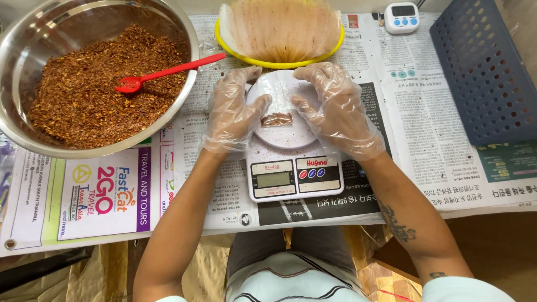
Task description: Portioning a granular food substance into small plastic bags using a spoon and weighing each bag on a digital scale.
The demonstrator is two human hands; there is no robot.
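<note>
- Small clear plastic packet (277, 106) lying on the round white platter of a digital kitchen scale (288, 168), long axis running away from the body.
- Packet narrow and see-through, upper part flat and empty-looking, a shallow band of reddish-brown flakes gathered at the near end.
- Left hand (234, 112) in a loose transparent glove, thumb and forefinger pinched on the packet's left edge near the filled end, remaining fingers curled over the platter rim.
- Right hand (334, 109) likewise gloved, fingertips closed on the packet's right edge, palm arched over the right side of the platter.
- Scale body white, with a small grey display and a row of round buttons facing the body, specks of spice scattered on platter and housing.
- Large steel mixing bowl (184, 33) to the far left, well filled with coarse reddish-brown spice flakes.
- Red plastic spoon (168, 71) resting in the bowl, scoop down in the flakes, handle leaning out over the rim toward the scale.
- Yellow plate (335, 45) just beyond the scale, holding a fanned stack of clear empty packets.
- Small white digital timer (401, 18) at the far edge, right of the plate.
- Dark blue perforated plastic basket (486, 72) at the right.
- Newspaper sheets (425, 128) spread under everything.
</note>
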